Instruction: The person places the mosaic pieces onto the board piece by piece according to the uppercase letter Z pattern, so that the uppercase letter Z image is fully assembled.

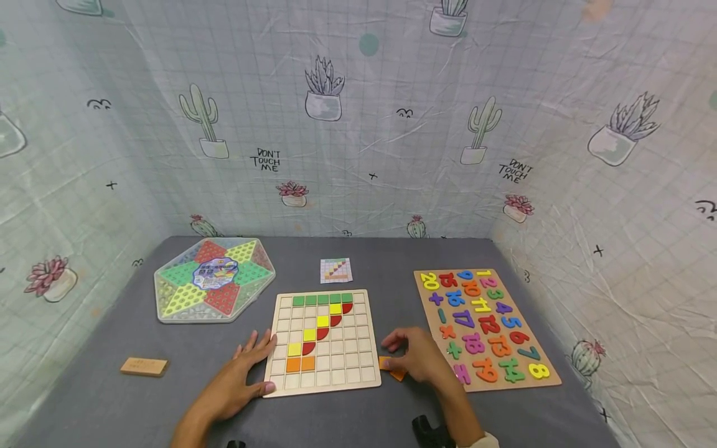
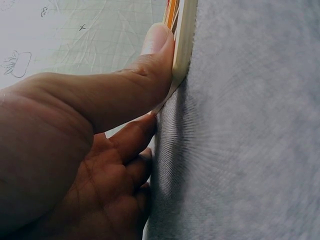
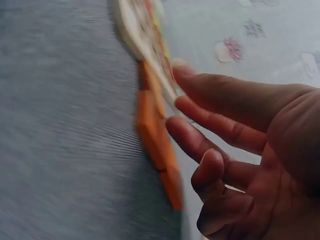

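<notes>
A square wooden grid board (image 1: 353, 359) lies in the middle of the table. Green squares (image 1: 323, 299) line its top row, yellow squares (image 1: 310, 335) with red quarter-round pieces (image 1: 322, 334) step down diagonally, and two orange squares (image 1: 300, 363) sit at lower left. My left hand (image 1: 232, 381) rests at the board's left edge, thumb on the near corner, fingers spread along the side. Beside the right edge, loose orange tiles (image 3: 155, 132) lie on the cloth. Over them hovers my right hand (image 1: 417, 358), its thumb and fingers apart with nothing visible between them.
Behind the board lies a small pattern card (image 1: 336, 271). A hexagonal star-patterned game box (image 1: 215, 280) is at back left, a wooden block (image 1: 144, 366) at left. The number puzzle board (image 1: 487, 330) lies right of my right hand. Patterned cloth walls (image 1: 358, 124) enclose the table.
</notes>
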Motion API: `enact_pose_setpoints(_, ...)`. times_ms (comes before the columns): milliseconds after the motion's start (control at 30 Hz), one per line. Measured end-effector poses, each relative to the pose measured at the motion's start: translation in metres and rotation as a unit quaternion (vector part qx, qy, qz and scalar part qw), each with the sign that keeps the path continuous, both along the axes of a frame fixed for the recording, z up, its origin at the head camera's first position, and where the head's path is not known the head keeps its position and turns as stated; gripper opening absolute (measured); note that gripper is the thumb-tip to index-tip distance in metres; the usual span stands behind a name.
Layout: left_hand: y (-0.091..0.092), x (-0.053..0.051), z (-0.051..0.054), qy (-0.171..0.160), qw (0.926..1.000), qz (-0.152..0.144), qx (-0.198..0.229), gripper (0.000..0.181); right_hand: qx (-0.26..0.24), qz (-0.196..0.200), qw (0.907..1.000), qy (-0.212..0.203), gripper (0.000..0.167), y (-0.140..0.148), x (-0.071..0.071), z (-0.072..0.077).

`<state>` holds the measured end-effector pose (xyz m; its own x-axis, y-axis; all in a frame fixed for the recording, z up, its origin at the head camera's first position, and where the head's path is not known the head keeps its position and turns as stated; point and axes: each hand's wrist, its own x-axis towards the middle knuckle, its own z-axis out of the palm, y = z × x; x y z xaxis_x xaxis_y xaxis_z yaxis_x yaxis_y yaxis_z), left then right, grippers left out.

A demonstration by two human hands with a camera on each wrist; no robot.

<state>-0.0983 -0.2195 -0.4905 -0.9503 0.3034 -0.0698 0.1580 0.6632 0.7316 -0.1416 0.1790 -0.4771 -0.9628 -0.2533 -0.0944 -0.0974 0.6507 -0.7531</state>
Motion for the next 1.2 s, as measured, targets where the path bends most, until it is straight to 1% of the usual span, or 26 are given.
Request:
enact_pose_setpoints(133, 0.000, 0.000, -0.001, -0.006, 1.0000, 0.000, -0.001, 0.096, 0.044, 0.003, 0.9990, 0.011, 0.022, -0.006, 0.000, -0.005)
enact_pose_setpoints(267, 0.000, 0.000, -0.003, -0.005, 1.0000, 0.000, -0.002, 0.096, 0.053, 0.002, 0.9984, 0.021, 0.021, -0.008, 0.001, -0.008)
enact_pose_setpoints(467, -0.001, 0.001, -0.005, -0.004, 1.0000, 0.001, 0.002, 0.096, 0.033, 0.006, 0.9993, 0.018, 0.021, -0.006, 0.003, -0.008)
enact_pose_setpoints(600, -0.001, 0.002, -0.005, -0.004, 1.0000, 0.001, 0.008, 0.096, 0.022, 0.012, 0.9996, 0.014, 0.013, -0.005, 0.004, -0.007)
enact_pose_setpoints(667, -0.001, 0.003, -0.005, -0.005, 0.9999, 0.001, 0.011, 0.096, 0.025, 0.009, 0.9994, 0.022, 0.009, -0.007, 0.005, -0.007)
enact_pose_setpoints(733, 0.000, 0.003, -0.005, -0.004, 0.9999, 0.000, 0.013, 0.096, 0.028, -0.002, 0.9989, 0.039, 0.009, -0.009, 0.005, -0.007)
enact_pose_setpoints(833, 0.000, 0.004, -0.005, -0.004, 0.9999, 0.000, 0.015, 0.095, 0.022, -0.018, 0.9970, 0.072, 0.012, -0.016, 0.007, -0.007)
enact_pose_setpoints(933, 0.000, 0.003, -0.005, -0.003, 0.9999, 0.000, 0.015, 0.095, 0.010, -0.022, 0.9960, 0.086, 0.015, -0.026, 0.009, -0.007)
enact_pose_setpoints(1033, 0.000, 0.002, -0.004, 0.002, 0.9999, -0.002, 0.016, 0.095, 0.001, -0.018, 0.9966, 0.081, 0.017, -0.037, 0.010, -0.005)
enact_pose_setpoints(1200, -0.001, 0.001, -0.003, 0.011, 0.9998, -0.002, 0.019, 0.095, 0.002, -0.005, 0.9973, 0.073, 0.021, -0.057, 0.010, 0.002)
